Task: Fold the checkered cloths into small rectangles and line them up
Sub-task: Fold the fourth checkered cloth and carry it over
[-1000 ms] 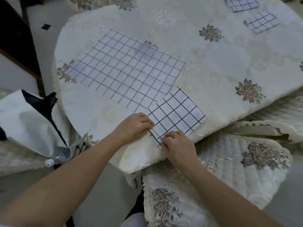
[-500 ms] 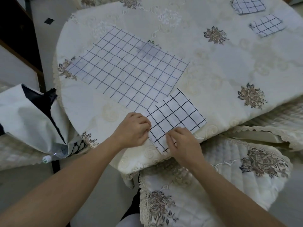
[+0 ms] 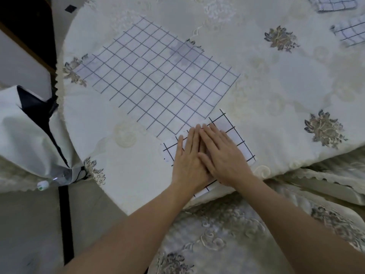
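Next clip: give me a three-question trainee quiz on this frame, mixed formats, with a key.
1. True or false: the left hand and right hand press flat on the folded checkered cloth.
2. How many other folded cloths lie at the far right of the table?
3. The large unfolded checkered cloth is: A spread flat; B bunched up; C hanging off the table.
Key: 1 true; 2 two; 3 A.

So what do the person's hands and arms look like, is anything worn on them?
Both are bare: the left hand and right hand carry no gloves, rings or watch that show, and the forearms are uncovered as far as the frame reaches, with no sleeve in sight.
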Tool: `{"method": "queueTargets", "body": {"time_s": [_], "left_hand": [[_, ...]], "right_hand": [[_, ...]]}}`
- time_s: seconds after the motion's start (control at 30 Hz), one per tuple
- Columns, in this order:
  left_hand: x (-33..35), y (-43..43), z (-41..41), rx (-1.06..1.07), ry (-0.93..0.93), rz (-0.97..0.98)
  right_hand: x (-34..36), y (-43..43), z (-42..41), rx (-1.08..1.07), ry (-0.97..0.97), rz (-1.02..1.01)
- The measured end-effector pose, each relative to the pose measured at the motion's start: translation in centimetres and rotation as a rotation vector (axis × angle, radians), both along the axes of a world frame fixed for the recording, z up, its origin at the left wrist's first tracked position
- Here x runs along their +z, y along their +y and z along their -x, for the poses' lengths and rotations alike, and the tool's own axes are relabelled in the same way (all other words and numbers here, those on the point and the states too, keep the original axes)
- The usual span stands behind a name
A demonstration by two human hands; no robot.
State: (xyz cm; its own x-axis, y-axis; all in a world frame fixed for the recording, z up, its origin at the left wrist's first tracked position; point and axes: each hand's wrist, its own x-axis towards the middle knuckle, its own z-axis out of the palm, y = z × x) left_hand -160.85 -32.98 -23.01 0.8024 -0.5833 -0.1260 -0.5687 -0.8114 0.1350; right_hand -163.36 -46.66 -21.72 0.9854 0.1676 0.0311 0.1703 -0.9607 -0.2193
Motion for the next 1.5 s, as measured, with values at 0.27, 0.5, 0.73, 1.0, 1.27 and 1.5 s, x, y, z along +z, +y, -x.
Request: {"method": "queueTargets", "body": {"time_s": [0.27, 0.5, 0.73, 1.0, 1.27, 1.5], "left_hand": [[-0.4, 0.0, 0.0, 0.078, 0.040, -0.048], [0.1, 0.2, 0.2, 0.114, 0.051, -0.053], [0.9, 1.2, 2.8, 0.019, 0.047, -0.037], [0.1, 1.6, 3.4, 0.034, 0.059, -0.038], [1.1, 1.9, 2.5, 0.059, 0.055, -0.007], [0.7, 1.7, -0.6, 0.067, -0.027, 0.031]], "right_hand": [[-1.7, -5.7, -2.7, 0.025, 0.142, 0.165], [-1.8, -8.6, -3.8, -0.159, 0.181, 0.165], [0.0, -7.1, -1.5, -0.236, -0.015, -0.080], [-1.5, -3.5, 1.7, 0.046, 0.059, 0.134], [-1.4, -6.5, 1.2, -0.059, 0.172, 0.247], [-1.3, -6.4, 1.1, -0.069, 0.201, 0.221]]}}
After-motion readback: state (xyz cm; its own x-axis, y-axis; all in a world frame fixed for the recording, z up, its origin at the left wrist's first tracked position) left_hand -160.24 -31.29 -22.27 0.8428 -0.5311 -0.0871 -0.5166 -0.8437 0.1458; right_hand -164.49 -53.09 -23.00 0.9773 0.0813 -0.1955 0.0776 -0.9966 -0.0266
